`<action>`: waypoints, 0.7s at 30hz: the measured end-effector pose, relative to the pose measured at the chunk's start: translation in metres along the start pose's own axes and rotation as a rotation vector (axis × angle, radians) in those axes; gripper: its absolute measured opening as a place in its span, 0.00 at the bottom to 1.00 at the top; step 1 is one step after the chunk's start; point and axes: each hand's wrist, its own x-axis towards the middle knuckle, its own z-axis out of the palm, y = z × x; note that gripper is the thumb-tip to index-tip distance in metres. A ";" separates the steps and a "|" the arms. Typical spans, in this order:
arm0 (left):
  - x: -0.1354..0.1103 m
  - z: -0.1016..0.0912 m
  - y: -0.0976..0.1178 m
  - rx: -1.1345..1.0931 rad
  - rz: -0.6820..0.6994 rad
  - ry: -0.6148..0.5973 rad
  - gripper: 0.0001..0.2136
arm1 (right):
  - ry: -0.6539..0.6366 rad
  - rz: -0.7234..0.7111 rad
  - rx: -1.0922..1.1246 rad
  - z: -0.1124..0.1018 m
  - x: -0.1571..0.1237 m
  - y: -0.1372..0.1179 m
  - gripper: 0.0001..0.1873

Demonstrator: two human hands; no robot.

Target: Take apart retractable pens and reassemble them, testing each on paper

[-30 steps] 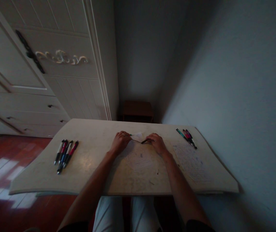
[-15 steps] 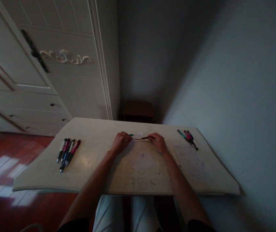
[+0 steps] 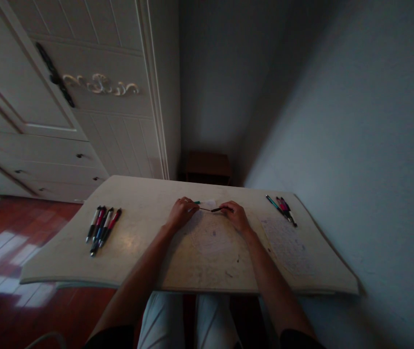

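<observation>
My left hand is closed, pinching one end of a thin dark pen refill. Opposite it, my right hand grips a short black pen barrel, whose open end meets the refill's other tip or sits just at it; I cannot tell how far it goes in. Just beyond the left fingertips lies a green pen part, partly hidden by the hand. Beside that is a small pale slip. Below both hands, a sheet with faint writing lies on the table.
Several assembled pens lie grouped on the left of the pale table. More pens rest at the far right, above a handwritten sheet. A white cabinet stands behind at left; a wall borders the right.
The right hand has dipped slightly, and the black barrel now tilts a little more against the refill. Both hands keep their hold. The view has shifted very slightly.
</observation>
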 end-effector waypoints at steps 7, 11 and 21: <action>0.000 0.000 -0.001 0.051 0.042 0.010 0.05 | -0.034 -0.045 -0.049 -0.002 0.000 0.000 0.07; 0.001 -0.004 0.000 0.059 0.042 0.041 0.05 | 0.003 -0.045 -0.068 -0.005 0.000 0.000 0.07; 0.000 -0.012 -0.003 0.095 -0.032 0.120 0.04 | 0.113 -0.009 -0.036 -0.006 0.000 -0.005 0.10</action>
